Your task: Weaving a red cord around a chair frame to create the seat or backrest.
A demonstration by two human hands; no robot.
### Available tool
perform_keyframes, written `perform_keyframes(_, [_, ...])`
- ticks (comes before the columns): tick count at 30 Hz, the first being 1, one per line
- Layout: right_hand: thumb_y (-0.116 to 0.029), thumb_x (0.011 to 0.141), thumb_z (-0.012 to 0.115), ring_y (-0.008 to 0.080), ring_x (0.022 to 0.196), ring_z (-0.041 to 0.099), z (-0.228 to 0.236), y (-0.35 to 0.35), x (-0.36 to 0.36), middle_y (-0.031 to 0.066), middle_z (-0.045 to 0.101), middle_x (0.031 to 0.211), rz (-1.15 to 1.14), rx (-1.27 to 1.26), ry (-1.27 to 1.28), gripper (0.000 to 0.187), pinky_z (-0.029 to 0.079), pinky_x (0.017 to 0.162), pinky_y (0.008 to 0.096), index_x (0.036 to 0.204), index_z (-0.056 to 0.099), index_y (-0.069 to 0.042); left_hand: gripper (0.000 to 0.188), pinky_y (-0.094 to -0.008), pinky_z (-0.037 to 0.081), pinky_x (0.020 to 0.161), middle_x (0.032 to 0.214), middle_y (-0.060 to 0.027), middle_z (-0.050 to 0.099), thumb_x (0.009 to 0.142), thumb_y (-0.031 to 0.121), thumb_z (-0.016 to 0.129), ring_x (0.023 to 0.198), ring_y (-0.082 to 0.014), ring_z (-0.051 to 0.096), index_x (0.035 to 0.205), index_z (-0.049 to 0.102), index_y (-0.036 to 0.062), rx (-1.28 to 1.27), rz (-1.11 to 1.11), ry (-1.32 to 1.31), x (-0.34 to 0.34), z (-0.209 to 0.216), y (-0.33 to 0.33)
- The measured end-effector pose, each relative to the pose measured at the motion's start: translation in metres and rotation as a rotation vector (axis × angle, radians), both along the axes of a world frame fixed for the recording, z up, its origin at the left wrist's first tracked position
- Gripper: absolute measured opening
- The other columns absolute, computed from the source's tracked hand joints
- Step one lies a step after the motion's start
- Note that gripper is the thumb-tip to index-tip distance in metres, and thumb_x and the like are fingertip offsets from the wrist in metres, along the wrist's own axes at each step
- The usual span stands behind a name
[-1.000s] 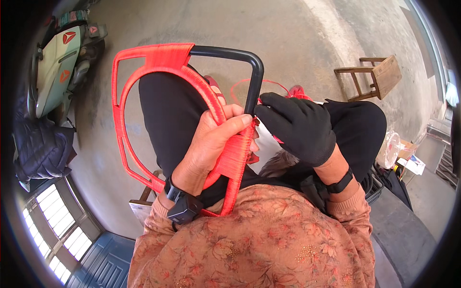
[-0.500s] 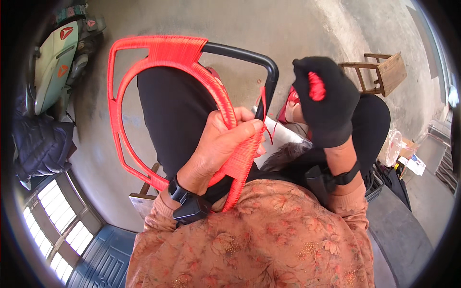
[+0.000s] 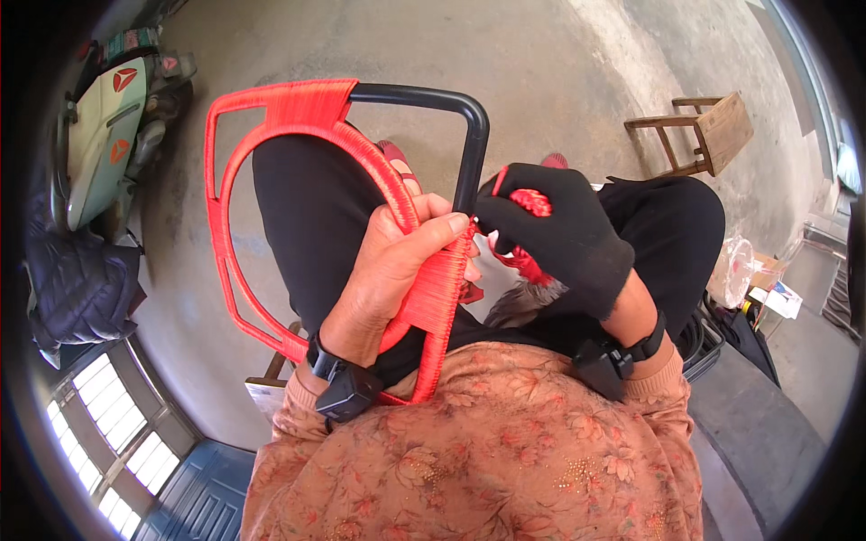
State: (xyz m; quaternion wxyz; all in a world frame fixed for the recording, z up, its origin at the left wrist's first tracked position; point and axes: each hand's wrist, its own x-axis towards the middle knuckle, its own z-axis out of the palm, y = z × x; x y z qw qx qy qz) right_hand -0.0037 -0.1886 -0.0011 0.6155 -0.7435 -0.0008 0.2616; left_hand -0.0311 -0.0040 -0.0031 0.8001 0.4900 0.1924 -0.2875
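Note:
Resting over my left thigh is a black metal tube frame (image 3: 471, 149) with a round inner ring, most of it wrapped tightly in red cord (image 3: 311, 104). The far right corner of the tube is bare black. My left hand (image 3: 401, 248), ungloved, grips the frame's right side, its thumb pressed at the spot where the wrapping meets bare tube. In a black glove, my right hand (image 3: 564, 221) is closed round a red bundle of cord (image 3: 530, 202), just right of that spot. More red cord hangs beneath the glove. Its fingertips come close to the tube.
A small wooden stool (image 3: 713, 135) stands on the concrete floor at far right. To the left are a parked scooter (image 3: 108, 144) and a dark padded jacket (image 3: 86, 284). Plastic wrapping and a box (image 3: 767, 270) lie at right, near a grey surface (image 3: 749, 424).
My right hand has come down and left, from held away to beside the tube. The frame has shifted slightly left, with my left hand still on it.

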Motion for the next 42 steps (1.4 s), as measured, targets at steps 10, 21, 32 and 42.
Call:
perform_keyframes(10, [-0.011,0.071,0.072,0.0275,0.067,0.063,-0.004,0.012,-0.013,0.0061,0.065,0.076,0.162,-0.61,-0.804,0.014,0.049,0.058,0.0338,0.084,0.066,-0.011,0.013,-0.0279,0.055,0.054,0.072,-0.0075,0.062,0.089,0.012,0.059,0.059,-0.0149,0.064,0.084,0.057,0.0012,0.007,-0.019,0.015,-0.004,-0.001,0.006])
perform_keyframes(21, [-0.011,0.085,0.063,0.0102,0.078,0.062,-0.011,-0.001,-0.005,0.0034,0.067,0.084,0.137,0.37,0.283,0.018,0.05,0.072,0.0249,0.1,0.066,-0.001,0.014,-0.0275,0.054,0.055,0.07,-0.0096,0.063,0.089,0.014,0.059,0.058,-0.0171,0.064,0.081,0.054,0.0039,-0.052,0.019,0.003,-0.008,-0.002,0.009])
perform_keyframes(32, [-0.009,0.084,0.065,0.008,0.071,0.06,-0.021,0.006,-0.003,0.004,0.066,0.08,0.018,0.341,0.185,0.013,0.048,0.063,0.0218,0.093,0.066,0.0,0.02,-0.0273,0.054,0.054,0.071,-0.0106,0.063,0.088,0.015,0.058,0.056,-0.0169,0.064,0.099,0.057,-0.0012,-0.007,0.021,-0.001,-0.006,-0.003,0.01])
perform_keyframes(42, [-0.014,0.077,0.069,0.0125,0.063,0.062,-0.019,0.015,-0.006,0.0055,0.065,0.078,0.02,0.002,-0.343,0.015,0.049,0.057,0.0265,0.089,0.066,-0.005,0.012,-0.0272,0.054,0.056,0.072,-0.0095,0.063,0.09,0.011,0.058,0.059,-0.0169,0.065,0.085,0.056,0.001,-0.021,0.014,-0.015,-0.001,-0.001,0.01])
